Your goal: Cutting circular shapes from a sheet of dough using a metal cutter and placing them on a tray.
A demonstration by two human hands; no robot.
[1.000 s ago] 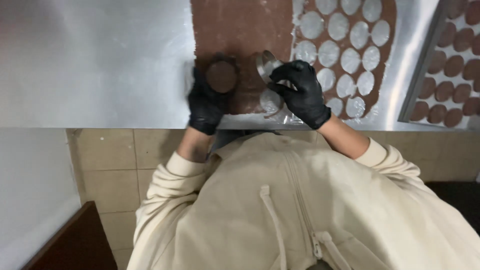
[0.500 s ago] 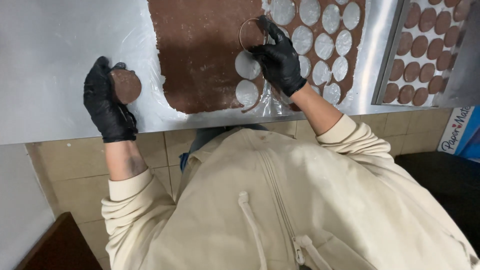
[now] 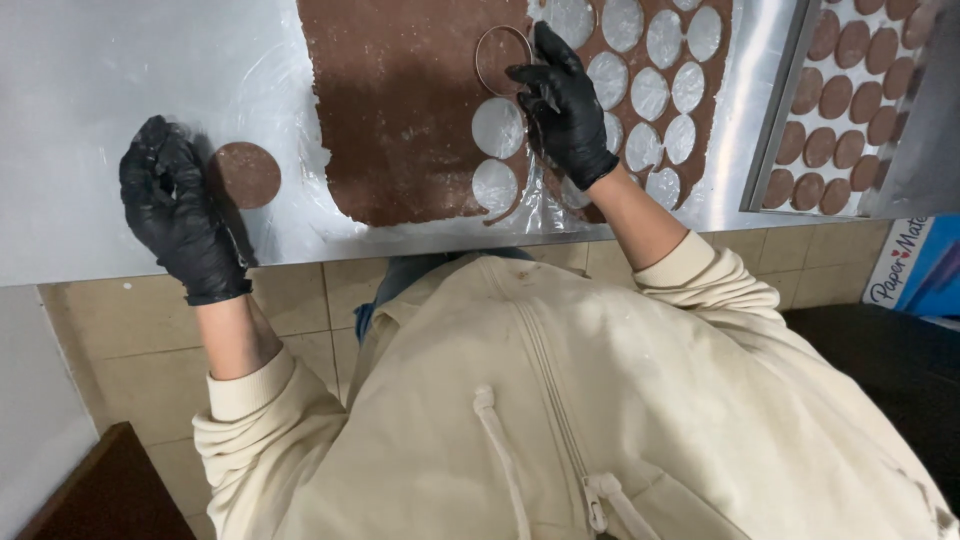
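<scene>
A rolled brown dough sheet [image 3: 410, 110] lies on the steel table [image 3: 90, 90], with several round holes cut in its right part. My right hand [image 3: 562, 105], in a black glove, pinches a round metal ring cutter [image 3: 503, 60] that rests on the uncut dough near the far edge. My left hand [image 3: 175, 205], also gloved, rests on the table far to the left. One cut dough disc [image 3: 245, 175] lies flat on the steel just right of its fingers, and the hand holds nothing.
A metal tray [image 3: 775, 120] at the right holds several rows of cut dough discs [image 3: 850, 90]. Clear film [image 3: 545, 205] lies under the dough near the table's front edge. A blue box [image 3: 920, 265] sits low on the right.
My left hand carried the disc left and laid it on the bare table. My right hand stays on the ring cutter over the uncut dough.
</scene>
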